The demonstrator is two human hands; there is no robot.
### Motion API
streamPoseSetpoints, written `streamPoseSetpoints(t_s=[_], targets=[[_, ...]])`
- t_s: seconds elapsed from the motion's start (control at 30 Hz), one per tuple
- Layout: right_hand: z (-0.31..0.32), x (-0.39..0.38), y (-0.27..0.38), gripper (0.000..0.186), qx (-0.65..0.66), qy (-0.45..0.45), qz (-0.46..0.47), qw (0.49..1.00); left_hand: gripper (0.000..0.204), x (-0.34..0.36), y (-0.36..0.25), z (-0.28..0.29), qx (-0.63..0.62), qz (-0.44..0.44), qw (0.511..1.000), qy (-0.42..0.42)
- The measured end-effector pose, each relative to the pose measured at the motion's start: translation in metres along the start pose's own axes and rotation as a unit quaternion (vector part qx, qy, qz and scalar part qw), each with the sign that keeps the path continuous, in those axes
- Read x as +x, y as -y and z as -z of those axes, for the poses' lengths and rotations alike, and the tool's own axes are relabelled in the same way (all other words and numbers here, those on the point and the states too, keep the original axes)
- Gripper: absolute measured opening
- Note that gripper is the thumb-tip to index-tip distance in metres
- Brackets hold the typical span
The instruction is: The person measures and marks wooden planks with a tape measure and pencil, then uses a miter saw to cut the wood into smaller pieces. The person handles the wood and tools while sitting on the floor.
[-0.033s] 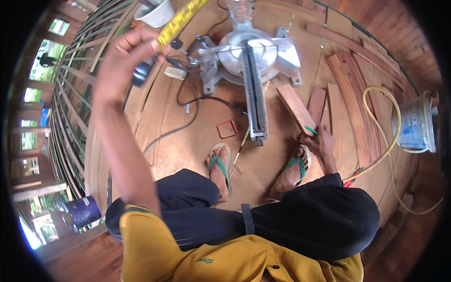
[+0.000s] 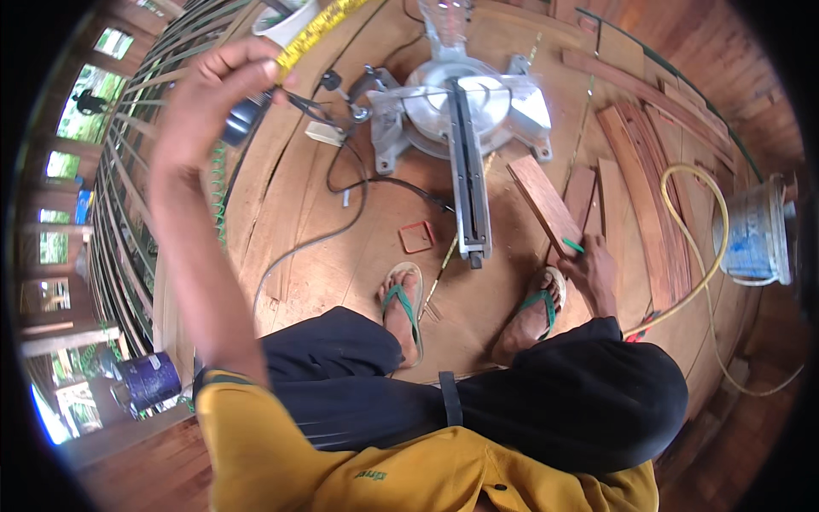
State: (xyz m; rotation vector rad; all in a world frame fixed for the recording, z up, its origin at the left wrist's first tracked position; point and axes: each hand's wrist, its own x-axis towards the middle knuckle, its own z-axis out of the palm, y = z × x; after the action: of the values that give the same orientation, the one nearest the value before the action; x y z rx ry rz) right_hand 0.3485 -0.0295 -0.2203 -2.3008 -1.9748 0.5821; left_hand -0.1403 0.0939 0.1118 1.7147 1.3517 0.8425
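My left hand (image 2: 213, 94) is raised high at the upper left, shut on a tape measure: its dark case (image 2: 243, 119) sits under my fingers and its yellow blade (image 2: 320, 26) runs up and to the right. My right hand (image 2: 593, 269) is low by my right foot, gripping a green pencil (image 2: 573, 246) whose tip rests on the near end of a reddish wooden board (image 2: 542, 200). The board lies on the floor just right of the arm of a grey mitre saw (image 2: 461, 102). I sit with both feet in green-strapped sandals.
More reddish boards (image 2: 648, 196) lie to the right, beside a yellow hose (image 2: 712, 256) and a pale bucket (image 2: 755, 230). A black cable (image 2: 341, 222) and a small red square frame (image 2: 416, 236) lie left of the saw. A railing (image 2: 111, 196) and blue can (image 2: 149, 380) are left.
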Motion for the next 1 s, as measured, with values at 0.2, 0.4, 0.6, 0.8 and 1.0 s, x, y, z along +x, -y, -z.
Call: streamPoseSetpoints(t_s=[0.2, 0.4, 0.6, 0.8, 1.0], targets=[[0.059, 0.001, 0.112, 0.050, -0.015, 0.036, 0.273, 0.961, 0.011, -0.028, -0.038, 0.124, 0.157, 0.080, 0.984, 0.022], [-0.045, 0.015, 0.313, 0.052, -0.142, 0.129, 0.582, 0.790, 0.014, -0.069, -0.006, 0.088, 0.178, 0.080, 0.980, -0.038], [-0.216, 0.049, 0.331, 0.060, -0.023, 0.045, 0.614, 0.787, 0.015, -0.007, 0.035, -0.001, 0.100, 0.011, 0.991, 0.092], [-0.092, 0.039, 0.240, 0.042, 0.146, 0.068, 0.475, 0.865, 0.013, -0.022, 0.048, -0.042, 0.085, 0.165, 0.975, 0.125], [-0.048, -0.011, -0.013, 0.051, 0.194, -0.172, -0.009, 0.966, 0.014, 0.030, 0.065, -0.112, -0.023, 0.187, 0.951, 0.243]])
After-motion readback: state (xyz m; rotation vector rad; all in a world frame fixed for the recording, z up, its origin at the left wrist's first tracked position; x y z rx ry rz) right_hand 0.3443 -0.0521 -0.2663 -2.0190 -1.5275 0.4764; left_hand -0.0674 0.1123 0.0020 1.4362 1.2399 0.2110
